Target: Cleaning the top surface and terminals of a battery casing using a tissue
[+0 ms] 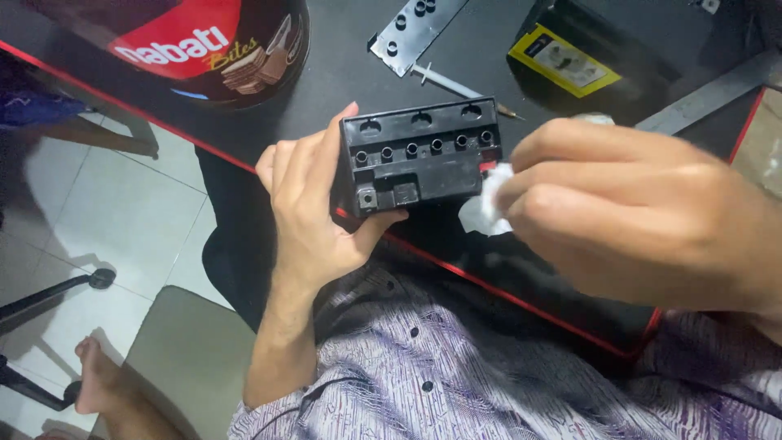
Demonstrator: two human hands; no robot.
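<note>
Two hands: we see both occupied.
Left hand (314,208): fingers wrapped around black battery (419,155).
Right hand (635,216): fingers pinching white tissue (487,204) against battery, above desk (326,77).

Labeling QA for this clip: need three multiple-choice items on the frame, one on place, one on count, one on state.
1. Where does the syringe lie?
A. on the black desk beyond the battery
B. on the floor
C. in the right hand

2. How many round cell holes run in a row along the top of the black battery?
A. two
B. six
C. ten

3. What is the right hand doing?
A. resting open and empty
B. pinching a white tissue against the battery's end
C. holding the syringe

Answers: 1 A, it lies beside the perforated strip on the desk. 2 B, six holes show in the row. 3 B, the tissue is bunched at the fingertips while the left hand grips the battery.
</note>
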